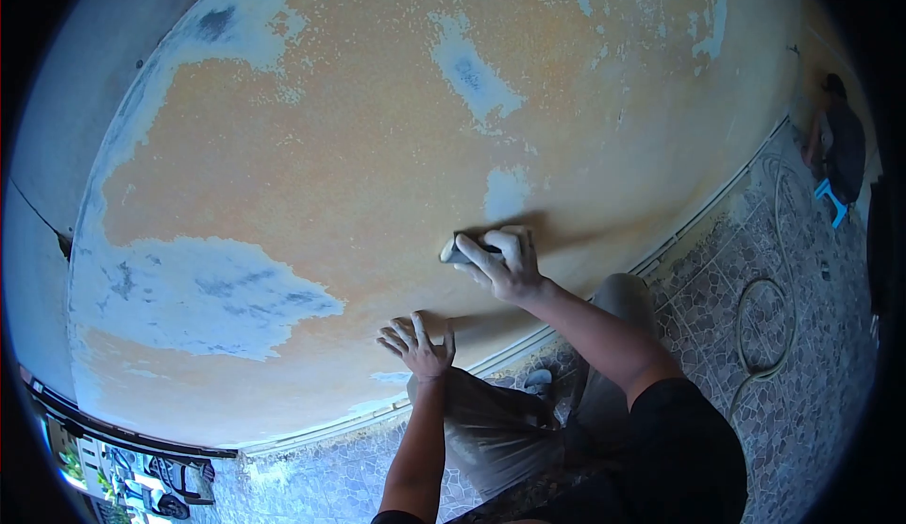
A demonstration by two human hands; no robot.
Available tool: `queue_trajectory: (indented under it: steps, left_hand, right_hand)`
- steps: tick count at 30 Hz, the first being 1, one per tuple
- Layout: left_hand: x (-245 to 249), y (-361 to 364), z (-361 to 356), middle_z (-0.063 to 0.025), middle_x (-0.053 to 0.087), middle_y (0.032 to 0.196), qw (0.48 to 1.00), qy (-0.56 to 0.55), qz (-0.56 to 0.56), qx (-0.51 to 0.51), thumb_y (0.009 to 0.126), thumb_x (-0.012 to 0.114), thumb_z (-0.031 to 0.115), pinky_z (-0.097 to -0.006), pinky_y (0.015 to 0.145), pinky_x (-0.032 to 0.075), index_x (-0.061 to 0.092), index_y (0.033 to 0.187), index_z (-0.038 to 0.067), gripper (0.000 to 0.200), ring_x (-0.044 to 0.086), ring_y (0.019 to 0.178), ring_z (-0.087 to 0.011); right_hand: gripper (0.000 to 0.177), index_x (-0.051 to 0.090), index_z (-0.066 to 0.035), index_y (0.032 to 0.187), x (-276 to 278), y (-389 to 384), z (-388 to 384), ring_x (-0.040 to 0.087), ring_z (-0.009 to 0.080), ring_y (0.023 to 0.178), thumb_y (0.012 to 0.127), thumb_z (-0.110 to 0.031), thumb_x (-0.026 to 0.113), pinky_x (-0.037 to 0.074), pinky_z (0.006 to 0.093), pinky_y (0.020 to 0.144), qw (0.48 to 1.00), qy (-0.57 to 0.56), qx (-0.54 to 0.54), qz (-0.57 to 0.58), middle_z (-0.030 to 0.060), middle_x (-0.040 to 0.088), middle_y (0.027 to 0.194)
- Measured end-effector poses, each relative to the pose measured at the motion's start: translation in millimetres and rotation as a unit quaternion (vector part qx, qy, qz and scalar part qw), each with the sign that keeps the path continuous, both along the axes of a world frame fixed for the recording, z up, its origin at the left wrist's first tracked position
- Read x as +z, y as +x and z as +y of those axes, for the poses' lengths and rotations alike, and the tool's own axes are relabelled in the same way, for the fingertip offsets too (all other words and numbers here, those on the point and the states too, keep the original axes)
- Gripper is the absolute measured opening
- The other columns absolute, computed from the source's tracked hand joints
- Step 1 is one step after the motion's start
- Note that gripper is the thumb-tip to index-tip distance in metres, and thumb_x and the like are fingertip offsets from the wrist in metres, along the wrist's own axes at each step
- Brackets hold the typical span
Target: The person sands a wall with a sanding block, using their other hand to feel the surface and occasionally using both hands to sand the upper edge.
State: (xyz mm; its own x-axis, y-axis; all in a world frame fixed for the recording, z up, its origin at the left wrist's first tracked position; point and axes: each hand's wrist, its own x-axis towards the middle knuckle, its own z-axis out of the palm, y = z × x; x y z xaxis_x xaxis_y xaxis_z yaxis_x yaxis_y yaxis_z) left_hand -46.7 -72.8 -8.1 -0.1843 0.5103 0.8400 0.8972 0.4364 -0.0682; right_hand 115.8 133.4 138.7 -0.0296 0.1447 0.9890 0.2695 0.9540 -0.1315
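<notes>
My right hand (510,264) is wrapped round a small dark block with a pale edge (450,248) and holds it against the wall (311,184). The wall is orange-tan with peeled white and bluish patches, one of them (507,192) just above this hand. Lower and to the left, my left hand (422,347) rests on the wall with its fingers spread and nothing in them. Both hands look dusty.
A patterned stone floor (698,335) runs along the wall's base. On it lies a coiled hose (741,326). At the far right, another person (843,142) sits low by a blue stool (830,201). Motorcycles (156,491) stand at bottom left.
</notes>
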Motion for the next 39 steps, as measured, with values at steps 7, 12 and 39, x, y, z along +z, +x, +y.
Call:
queue_trajectory:
  steps: [7, 12, 39]
  left_hand:
    - [0, 0, -3, -0.0318, 0.012, 0.169, 1.0, -0.029, -0.012, 0.003, 0.086, 0.076, 0.054, -0.0737, 0.121, 0.007, 0.035, 0.16, 0.005, 0.097, 0.004, 0.155, -0.0573]
    - [0, 0, 6, -0.0338, 0.007, 0.169, 1.0, 0.004, 0.001, -0.001, 0.087, 0.075, 0.055, -0.0754, 0.119, 0.004, 0.035, 0.159, 0.004, 0.097, -0.002, 0.154, -0.06]
    - [-6, -10, -12, -0.0344, 0.006, 0.169, 0.998, -0.057, -0.002, -0.01, 0.092, 0.069, 0.053, -0.076, 0.119, 0.002, 0.032, 0.161, 0.006, 0.092, -0.004, 0.153, -0.0619]
  right_hand:
    - [0.053, 0.056, -0.003, 0.144, 39, 51, 66, 0.055, 0.0302, 0.103, 0.1, -0.029, 0.07, 0.044, 0.0474, 0.092, 0.943, -0.229, -0.027, 0.238, 0.0155, 0.052, 0.114]
    - [0.057, 0.053, -0.001, 0.147, 43, 6, 29, 0.052, 0.0354, 0.108, 0.1, -0.029, 0.07, 0.045, 0.0489, 0.093, 0.931, -0.239, 0.007, 0.275, 0.0202, 0.05, 0.122]
    - [0.063, 0.036, 0.006, 0.15, -100, 46, 47, 0.049, 0.0456, 0.11, 0.099, -0.016, 0.067, 0.041, 0.0528, 0.097, 0.911, -0.358, -0.123, 0.161, 0.0289, 0.047, 0.127]
